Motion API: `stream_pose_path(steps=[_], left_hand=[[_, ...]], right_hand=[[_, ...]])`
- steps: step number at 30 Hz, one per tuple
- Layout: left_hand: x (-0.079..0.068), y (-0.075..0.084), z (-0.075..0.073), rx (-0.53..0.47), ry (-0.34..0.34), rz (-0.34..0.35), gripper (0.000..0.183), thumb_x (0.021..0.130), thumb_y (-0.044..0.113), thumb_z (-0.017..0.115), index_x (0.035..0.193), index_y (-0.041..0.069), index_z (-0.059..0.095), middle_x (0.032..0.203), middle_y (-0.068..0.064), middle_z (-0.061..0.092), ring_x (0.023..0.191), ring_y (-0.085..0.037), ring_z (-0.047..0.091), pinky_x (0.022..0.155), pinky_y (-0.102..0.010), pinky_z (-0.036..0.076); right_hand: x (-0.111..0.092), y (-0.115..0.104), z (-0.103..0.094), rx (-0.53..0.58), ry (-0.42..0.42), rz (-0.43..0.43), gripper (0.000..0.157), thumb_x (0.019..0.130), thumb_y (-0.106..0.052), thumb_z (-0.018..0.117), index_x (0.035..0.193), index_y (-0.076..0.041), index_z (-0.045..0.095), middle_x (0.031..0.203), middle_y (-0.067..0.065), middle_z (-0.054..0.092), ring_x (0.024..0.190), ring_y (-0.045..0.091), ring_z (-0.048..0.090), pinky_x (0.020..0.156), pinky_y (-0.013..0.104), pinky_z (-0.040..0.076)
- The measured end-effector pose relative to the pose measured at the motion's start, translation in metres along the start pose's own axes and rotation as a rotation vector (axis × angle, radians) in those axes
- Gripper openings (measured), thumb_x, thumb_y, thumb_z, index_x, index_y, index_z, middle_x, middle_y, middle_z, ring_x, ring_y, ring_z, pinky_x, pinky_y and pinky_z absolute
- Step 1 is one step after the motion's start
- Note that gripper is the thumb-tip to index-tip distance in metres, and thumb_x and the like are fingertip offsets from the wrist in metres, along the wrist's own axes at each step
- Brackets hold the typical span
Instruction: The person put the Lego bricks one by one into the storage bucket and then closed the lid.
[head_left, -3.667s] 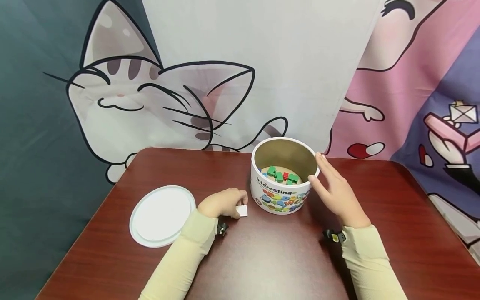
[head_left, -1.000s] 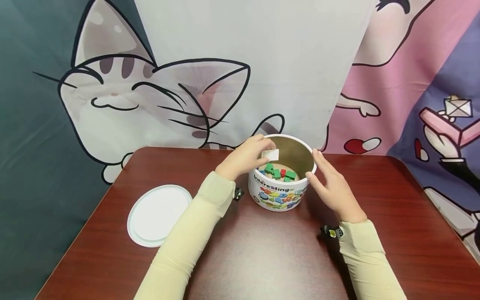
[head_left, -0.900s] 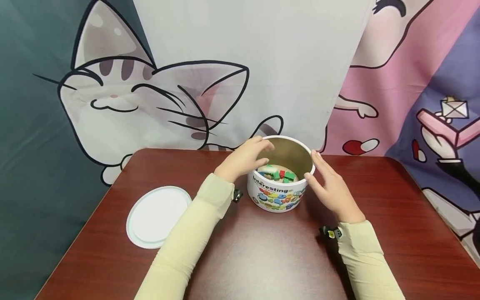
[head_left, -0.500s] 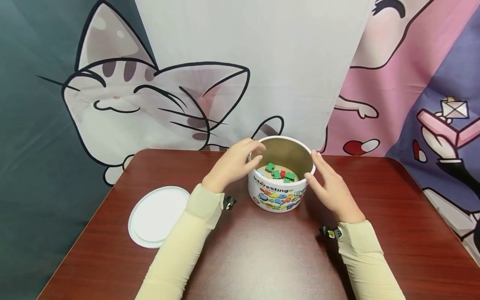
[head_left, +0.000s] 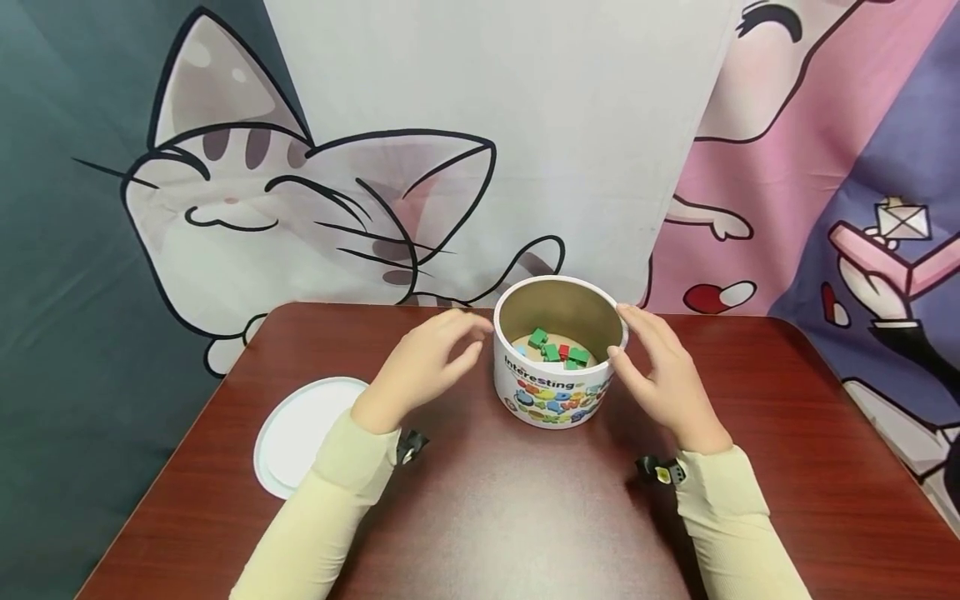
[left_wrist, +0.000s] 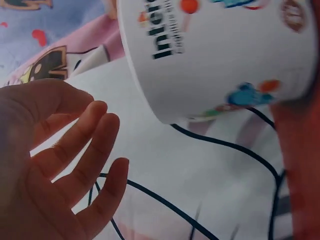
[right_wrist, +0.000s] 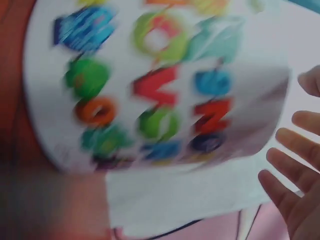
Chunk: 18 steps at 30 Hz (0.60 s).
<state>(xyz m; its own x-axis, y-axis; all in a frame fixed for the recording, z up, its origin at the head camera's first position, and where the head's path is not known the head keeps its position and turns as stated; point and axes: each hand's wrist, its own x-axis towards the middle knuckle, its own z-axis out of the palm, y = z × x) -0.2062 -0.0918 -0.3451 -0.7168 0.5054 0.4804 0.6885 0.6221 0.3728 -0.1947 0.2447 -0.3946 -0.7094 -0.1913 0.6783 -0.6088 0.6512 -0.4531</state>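
Observation:
A white round bucket (head_left: 551,392) printed with "Interesting" and colourful pictures stands upright on the table, its top uncovered. Several small green blocks (head_left: 551,352) and a red block (head_left: 564,352) lie on its floor; part of the floor is hidden by the front wall. To the bucket's left, my left hand (head_left: 423,362) is in the air with nothing in it, loosely bent fingers pointing at the rim. My right hand (head_left: 667,379) rests at the right side of the rim, thumb and fingers spread and nearly straight. In the right wrist view, its fingers (right_wrist: 287,172) show beside the bucket's wall.
A white round lid (head_left: 288,442) lies flat at the left of the reddish-brown table (head_left: 525,517), partly covered by my left sleeve. Behind the table's far edge hangs a cloth backdrop (head_left: 585,125) with a cartoon cat.
My left hand moved a small white piece from the table over the bucket and let it drop in. It then drew back left, out past the rim. My right hand stayed at the rim.

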Motion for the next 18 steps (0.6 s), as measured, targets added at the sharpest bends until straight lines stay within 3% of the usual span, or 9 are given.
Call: stream_pose_path(steps=[4, 7, 13, 18], left_hand=[[-0.022, -0.008, -0.001, 0.061, -0.037, -0.032, 0.021, 0.096, 0.013, 0.062, 0.116, 0.013, 0.069, 0.106, 0.001, 0.067, 0.099, -0.017, 0.063, 0.087, -0.038, 0.053], [-0.041, -0.017, -0.001, 0.104, -0.053, -0.081, 0.020, 0.096, 0.012, 0.062, 0.115, 0.012, 0.069, 0.101, 0.001, 0.067, 0.092, -0.018, 0.063, 0.080, -0.039, 0.054], [-0.078, -0.040, -0.006, 0.137, -0.088, -0.223, 0.021, 0.095, 0.011, 0.063, 0.115, 0.009, 0.069, 0.104, -0.004, 0.068, 0.093, -0.024, 0.065, 0.082, -0.043, 0.054], [-0.101, -0.055, -0.014, 0.155, -0.131, -0.341, 0.020, 0.096, 0.011, 0.061, 0.115, 0.008, 0.068, 0.110, -0.007, 0.068, 0.099, -0.028, 0.066, 0.085, -0.048, 0.054]], right_hand=[[0.004, -0.021, 0.002, 0.117, 0.149, -0.191, 0.040, 0.092, -0.011, 0.065, 0.130, 0.002, 0.066, 0.127, 0.019, 0.066, 0.119, 0.029, 0.058, 0.110, 0.025, 0.040], [0.006, -0.043, 0.010, 0.203, 0.196, -0.326, 0.033, 0.098, -0.019, 0.061, 0.118, 0.006, 0.070, 0.114, 0.021, 0.070, 0.108, 0.028, 0.062, 0.103, 0.026, 0.045], [0.002, -0.083, 0.038, 0.353, 0.134, -0.477, 0.028, 0.102, -0.018, 0.058, 0.104, 0.005, 0.073, 0.099, 0.016, 0.070, 0.094, 0.024, 0.065, 0.095, 0.023, 0.049], [-0.008, -0.103, 0.067, 0.518, 0.018, -0.442, 0.014, 0.097, -0.005, 0.062, 0.105, -0.001, 0.074, 0.098, 0.011, 0.071, 0.091, 0.022, 0.066, 0.089, 0.025, 0.052]])
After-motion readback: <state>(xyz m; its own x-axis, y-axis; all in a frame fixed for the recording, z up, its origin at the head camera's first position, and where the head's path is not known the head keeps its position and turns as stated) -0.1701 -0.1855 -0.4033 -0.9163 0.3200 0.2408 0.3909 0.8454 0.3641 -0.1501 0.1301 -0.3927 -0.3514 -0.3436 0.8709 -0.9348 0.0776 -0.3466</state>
